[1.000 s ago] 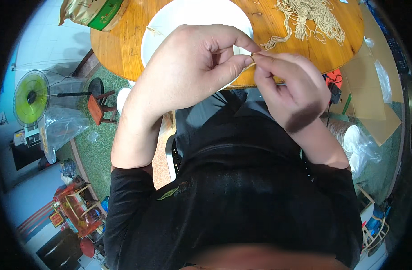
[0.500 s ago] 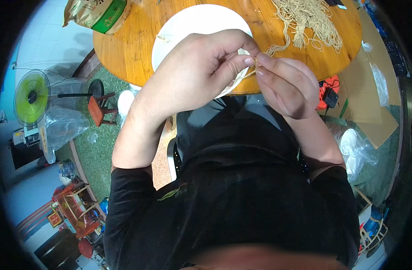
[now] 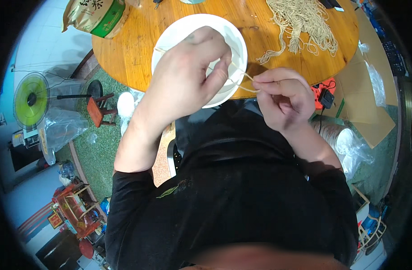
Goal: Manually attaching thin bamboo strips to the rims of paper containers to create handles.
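Left hand [image 3: 188, 72] pinching one end of a thin cord [image 3: 242, 78], fingers closed, over a white bowl [image 3: 233, 36] on the wooden surface [image 3: 134, 49]. Right hand [image 3: 284, 96] pinching the other end near the rim. Bowl mostly hidden; contents impossible to tell. Cord pile [image 3: 300, 22] beyond, cut off at top.

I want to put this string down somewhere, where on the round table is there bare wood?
Bare wood shows on the round table between the white bowl and the green and tan bag, and between the bowl and the pile of pale cord. The near edge is crowded by the left hand and right hand holding the string.
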Demonstrator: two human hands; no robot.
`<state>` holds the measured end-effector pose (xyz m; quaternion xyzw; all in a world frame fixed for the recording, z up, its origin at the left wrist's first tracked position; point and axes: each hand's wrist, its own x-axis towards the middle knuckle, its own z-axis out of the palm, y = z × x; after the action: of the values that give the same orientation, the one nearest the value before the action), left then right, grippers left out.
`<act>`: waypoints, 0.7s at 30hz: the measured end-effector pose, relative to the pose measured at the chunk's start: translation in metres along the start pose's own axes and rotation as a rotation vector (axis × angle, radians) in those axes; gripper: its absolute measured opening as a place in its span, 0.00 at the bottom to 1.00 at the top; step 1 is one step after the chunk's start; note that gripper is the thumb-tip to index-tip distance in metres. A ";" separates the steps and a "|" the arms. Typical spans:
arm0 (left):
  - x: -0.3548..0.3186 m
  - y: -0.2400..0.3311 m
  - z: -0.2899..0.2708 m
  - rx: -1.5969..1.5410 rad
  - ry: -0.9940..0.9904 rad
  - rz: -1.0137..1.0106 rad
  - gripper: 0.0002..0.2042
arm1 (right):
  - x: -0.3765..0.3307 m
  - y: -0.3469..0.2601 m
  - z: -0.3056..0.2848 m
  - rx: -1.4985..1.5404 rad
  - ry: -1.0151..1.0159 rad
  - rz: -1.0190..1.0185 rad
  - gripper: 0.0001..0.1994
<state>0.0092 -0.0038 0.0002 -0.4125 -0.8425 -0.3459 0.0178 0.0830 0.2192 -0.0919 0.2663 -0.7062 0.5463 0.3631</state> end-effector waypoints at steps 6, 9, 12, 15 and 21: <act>-0.001 0.005 0.012 0.048 -0.021 -0.042 0.04 | -0.007 -0.008 0.005 0.335 0.085 0.293 0.10; -0.002 0.016 0.000 -0.269 -0.245 -0.291 0.08 | -0.001 -0.014 0.010 0.550 0.170 0.463 0.09; -0.012 0.019 -0.008 -0.508 -0.291 -0.256 0.29 | 0.011 -0.019 0.009 0.648 0.151 0.539 0.07; -0.012 0.037 -0.011 -0.268 -0.214 -0.241 0.27 | 0.019 -0.020 0.003 0.682 0.092 0.563 0.08; -0.017 0.031 -0.018 -0.233 0.123 -0.205 0.09 | 0.017 -0.004 -0.023 0.397 0.060 0.495 0.52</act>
<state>0.0382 -0.0128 0.0258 -0.3017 -0.8318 -0.4657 -0.0140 0.0810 0.2411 -0.0731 0.1360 -0.6180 0.7529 0.1809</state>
